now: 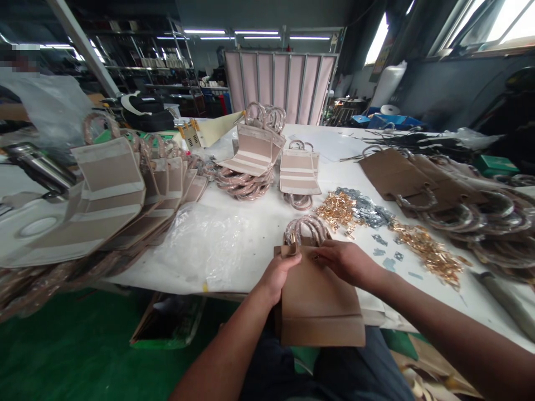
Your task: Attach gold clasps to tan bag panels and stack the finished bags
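A brown handbag panel (320, 301) with a folded lower edge hangs over the table's front edge, above my lap. My left hand (278, 273) grips its upper left corner, thumb on the front, beside a small folded tab with a gold-coloured fitting (293, 240). My right hand (345, 260) is closed at the panel's upper right, fingertips pinched at a small spot there; whatever sits between them is too small to make out. Plastic-wrapped looped handles (307, 227) rise behind the panel's top edge.
Gold-coloured metal fittings (432, 253) and grey metal plates (370, 209) lie in heaps to the right. Brown bag panels (412, 175) are piled beyond them. Beige panels with handles (112, 192) stack at left, near clear plastic film (204, 242) and a steel flask (39, 167).
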Tool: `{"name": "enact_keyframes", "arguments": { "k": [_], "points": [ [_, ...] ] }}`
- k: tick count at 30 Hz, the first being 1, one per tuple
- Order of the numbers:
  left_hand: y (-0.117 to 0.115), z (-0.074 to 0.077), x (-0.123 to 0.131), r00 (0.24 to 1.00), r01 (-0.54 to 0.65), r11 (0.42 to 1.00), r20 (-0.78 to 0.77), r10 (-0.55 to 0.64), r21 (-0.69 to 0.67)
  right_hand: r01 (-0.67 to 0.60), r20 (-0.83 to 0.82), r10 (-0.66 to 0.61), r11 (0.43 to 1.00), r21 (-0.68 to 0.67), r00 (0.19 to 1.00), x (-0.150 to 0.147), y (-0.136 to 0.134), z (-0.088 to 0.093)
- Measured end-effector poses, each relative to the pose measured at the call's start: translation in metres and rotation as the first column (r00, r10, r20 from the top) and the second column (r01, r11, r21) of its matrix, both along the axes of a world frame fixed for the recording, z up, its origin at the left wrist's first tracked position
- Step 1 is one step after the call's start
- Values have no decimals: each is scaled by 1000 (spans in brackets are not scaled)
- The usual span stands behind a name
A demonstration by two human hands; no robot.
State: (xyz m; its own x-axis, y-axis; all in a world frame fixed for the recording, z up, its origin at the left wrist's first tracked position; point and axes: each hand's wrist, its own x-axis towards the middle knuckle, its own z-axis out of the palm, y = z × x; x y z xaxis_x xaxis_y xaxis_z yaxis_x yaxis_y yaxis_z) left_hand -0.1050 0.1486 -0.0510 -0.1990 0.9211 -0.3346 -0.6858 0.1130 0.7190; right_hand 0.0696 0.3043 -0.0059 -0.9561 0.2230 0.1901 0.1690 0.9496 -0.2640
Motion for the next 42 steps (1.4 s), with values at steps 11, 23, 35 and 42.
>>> {"name": "enact_keyframes", "arguments": {
  "k": [11, 23, 35, 42],
  "points": [
    [-1, 6, 3, 1000, -8, 1000, -29, 7, -3, 61, 34, -58, 995, -80, 998, -13, -5, 1],
    [0, 2, 2, 1000, -9, 1000, -27, 9, -16, 7, -16, -8, 999, -51, 1000, -6, -4, -3],
    [2, 5, 4, 999, -24, 998, -45, 22, -58, 50, 45, -46, 994, -97, 998, -9, -4, -2],
    [2, 5, 4, 1000, -7, 1000, -22, 6, -24, -104, 81, 108, 994, -46, 991, -7, 0, 7]
  ]
}}
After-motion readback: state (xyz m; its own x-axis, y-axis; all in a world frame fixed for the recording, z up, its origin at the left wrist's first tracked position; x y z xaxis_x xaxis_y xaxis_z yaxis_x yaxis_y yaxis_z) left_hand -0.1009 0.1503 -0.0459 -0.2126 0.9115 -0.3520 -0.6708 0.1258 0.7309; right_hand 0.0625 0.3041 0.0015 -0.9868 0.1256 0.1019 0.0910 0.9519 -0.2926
